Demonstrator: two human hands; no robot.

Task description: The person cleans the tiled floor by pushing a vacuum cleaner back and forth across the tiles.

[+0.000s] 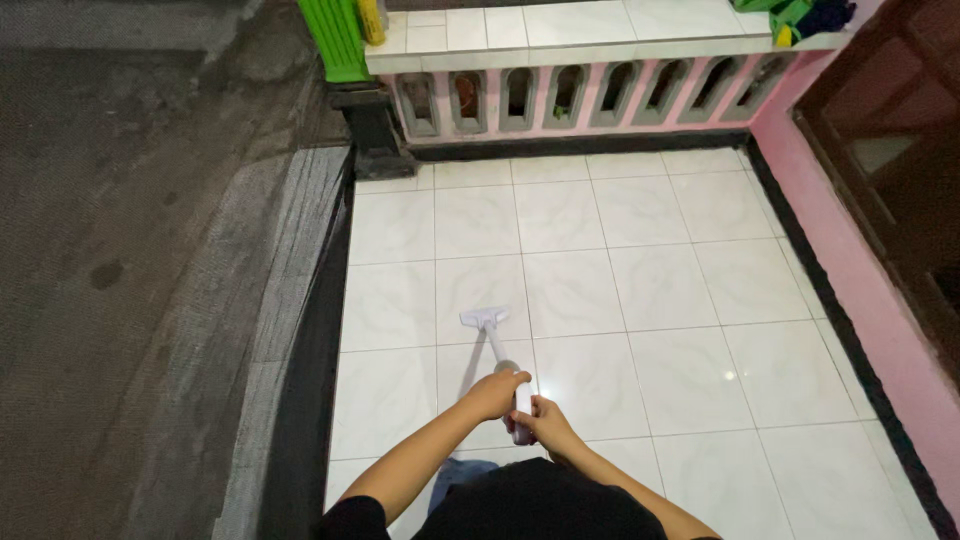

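Note:
A white stick cleaner with a flat white floor head [485,318] stands on the white floor tiles in front of me. Its thin tube runs back from the head to a white handle. My left hand [495,392] is wrapped around the upper part of the handle. My right hand [545,420] grips the handle's end just below and to the right of it. Both forearms reach forward from the bottom of the view. The floor head rests flat on a tile, a little left of the middle.
A tiled porch floor [640,300] is bounded by a black step edge [325,330] on the left, with a grey concrete ground beyond. A pink balustrade [590,95] with a tiled top closes the far side. A pink wall and dark wooden door [900,170] stand at right.

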